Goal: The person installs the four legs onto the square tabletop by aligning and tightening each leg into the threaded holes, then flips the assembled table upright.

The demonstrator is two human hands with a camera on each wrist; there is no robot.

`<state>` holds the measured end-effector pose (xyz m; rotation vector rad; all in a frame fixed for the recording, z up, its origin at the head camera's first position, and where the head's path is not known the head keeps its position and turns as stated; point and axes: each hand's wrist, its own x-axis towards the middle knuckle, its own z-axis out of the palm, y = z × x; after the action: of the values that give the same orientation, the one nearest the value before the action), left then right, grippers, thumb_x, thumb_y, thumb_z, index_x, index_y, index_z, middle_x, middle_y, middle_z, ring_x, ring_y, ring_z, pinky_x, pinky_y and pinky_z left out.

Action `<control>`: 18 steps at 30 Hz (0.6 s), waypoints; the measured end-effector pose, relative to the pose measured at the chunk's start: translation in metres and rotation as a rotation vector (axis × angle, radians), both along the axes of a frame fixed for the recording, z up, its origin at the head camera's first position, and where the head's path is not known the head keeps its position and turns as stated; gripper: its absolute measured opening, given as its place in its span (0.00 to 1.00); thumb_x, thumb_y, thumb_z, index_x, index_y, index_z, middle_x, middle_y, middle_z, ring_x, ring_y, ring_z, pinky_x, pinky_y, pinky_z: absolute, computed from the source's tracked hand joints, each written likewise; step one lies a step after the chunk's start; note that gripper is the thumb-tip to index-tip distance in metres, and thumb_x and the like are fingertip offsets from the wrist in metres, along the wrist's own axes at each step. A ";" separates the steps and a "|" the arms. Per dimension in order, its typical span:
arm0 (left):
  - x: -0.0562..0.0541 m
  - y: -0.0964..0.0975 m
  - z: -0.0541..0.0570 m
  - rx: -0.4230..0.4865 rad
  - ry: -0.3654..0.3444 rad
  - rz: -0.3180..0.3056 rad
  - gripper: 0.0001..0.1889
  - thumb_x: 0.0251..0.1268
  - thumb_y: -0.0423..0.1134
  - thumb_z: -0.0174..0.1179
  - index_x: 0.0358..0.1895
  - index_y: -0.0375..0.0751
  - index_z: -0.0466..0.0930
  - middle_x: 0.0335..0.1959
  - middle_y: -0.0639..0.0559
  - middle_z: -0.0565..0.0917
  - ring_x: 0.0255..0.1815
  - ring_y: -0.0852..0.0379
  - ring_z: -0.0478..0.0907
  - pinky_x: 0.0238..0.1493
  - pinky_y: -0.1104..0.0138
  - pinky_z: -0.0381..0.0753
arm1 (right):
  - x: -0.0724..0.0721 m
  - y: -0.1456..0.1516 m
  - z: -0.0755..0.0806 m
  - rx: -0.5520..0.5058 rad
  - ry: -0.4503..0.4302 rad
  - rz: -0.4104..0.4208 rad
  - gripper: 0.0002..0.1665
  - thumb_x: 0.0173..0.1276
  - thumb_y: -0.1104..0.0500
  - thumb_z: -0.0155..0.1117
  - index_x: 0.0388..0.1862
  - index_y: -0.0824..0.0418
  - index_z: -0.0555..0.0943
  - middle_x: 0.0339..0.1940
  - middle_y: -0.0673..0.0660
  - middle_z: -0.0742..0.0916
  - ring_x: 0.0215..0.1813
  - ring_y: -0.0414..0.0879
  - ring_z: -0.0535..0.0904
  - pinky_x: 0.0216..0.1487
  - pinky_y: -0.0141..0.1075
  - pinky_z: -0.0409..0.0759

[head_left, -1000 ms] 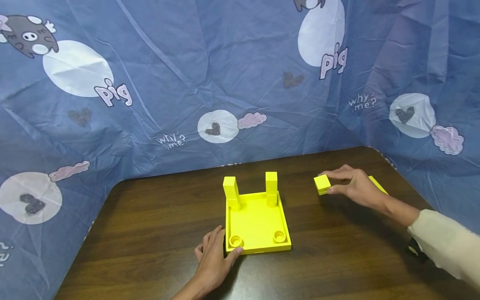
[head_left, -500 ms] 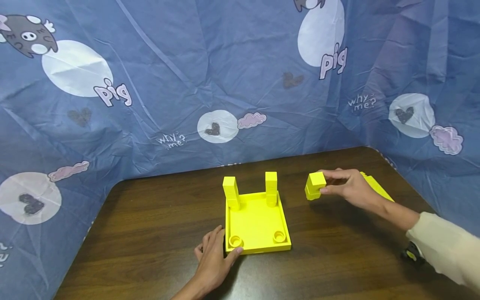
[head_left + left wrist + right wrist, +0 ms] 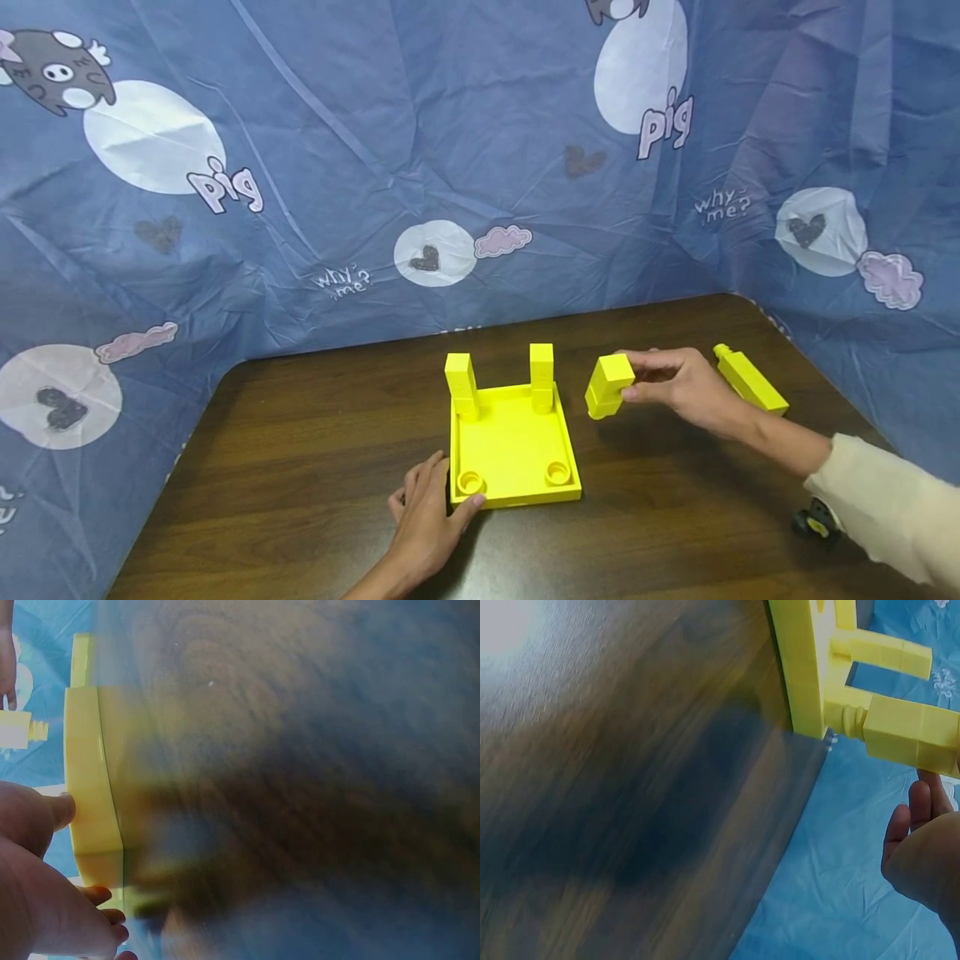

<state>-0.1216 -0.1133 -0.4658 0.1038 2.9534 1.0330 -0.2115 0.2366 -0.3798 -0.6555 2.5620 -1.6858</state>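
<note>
Left hand (image 3: pixel 427 521): half open, thumb on the tray's near edge, fingers against its left edge, so that it has the near-left corner between them. Yellow tray (image 3: pixel 513 442): smooth, rigid, plastic-looking; square, shallow, raised rim. It sits on the table's near half, about midway between the side edges. Rear left post (image 3: pixel 461 383): square-sided, upright at the tray's far-left corner. Round cups: one (image 3: pixel 471 482) at the near-left corner, the other (image 3: pixel 558 473) at the near-right. Rear right post (image 3: pixel 542 375): upright at the far-right corner, same form. Held leg (image 3: pixel 609 383): square block, tilted, narrow ridged end downward; right of the tray and apart from it. Right hand (image 3: pixel 675 387): nearly closed, thumb and fingers pinching the upper part of this leg. Loose leg (image 3: pixel 750 382): lying by the table's right edge, ridged end toward the far edge. Pale sleeve (image 3: pixel 885 500), with a black device (image 3: pixel 817 523) beneath it.

Surface: brown wood-grain table (image 3: pixel 300 467), slight sheen, rounded far corners. Room: creased blue cloth (image 3: pixel 337 167) behind and at both sides, printed with pigs, hearts and lettering.

Versus 1.0 s ago: held leg and right hand shifted left, nearer the tray; leg's side now shows; loose leg uncovered. Left hand and tray unchanged.
</note>
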 end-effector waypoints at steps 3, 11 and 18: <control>0.000 0.000 0.000 -0.002 -0.002 0.002 0.32 0.62 0.52 0.63 0.64 0.38 0.68 0.69 0.39 0.64 0.68 0.41 0.56 0.57 0.41 0.47 | 0.003 -0.004 0.000 -0.013 -0.014 0.016 0.31 0.54 0.66 0.75 0.58 0.70 0.78 0.43 0.56 0.87 0.40 0.48 0.82 0.41 0.33 0.81; 0.002 0.000 0.002 0.004 0.004 -0.001 0.31 0.62 0.52 0.64 0.63 0.39 0.68 0.69 0.40 0.65 0.68 0.41 0.56 0.57 0.41 0.47 | 0.009 -0.014 0.001 -0.034 -0.077 0.043 0.31 0.54 0.65 0.75 0.58 0.70 0.78 0.46 0.62 0.86 0.40 0.48 0.82 0.42 0.35 0.81; 0.001 0.000 0.002 0.006 0.009 -0.006 0.31 0.62 0.52 0.64 0.63 0.39 0.68 0.69 0.40 0.65 0.68 0.41 0.56 0.56 0.41 0.47 | 0.013 -0.023 0.002 -0.064 -0.092 0.061 0.32 0.54 0.66 0.74 0.59 0.71 0.77 0.47 0.61 0.86 0.41 0.48 0.82 0.41 0.35 0.81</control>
<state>-0.1202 -0.1134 -0.4642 0.1181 2.9555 1.0439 -0.1986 0.2135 -0.3774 -0.6364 2.4105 -1.7415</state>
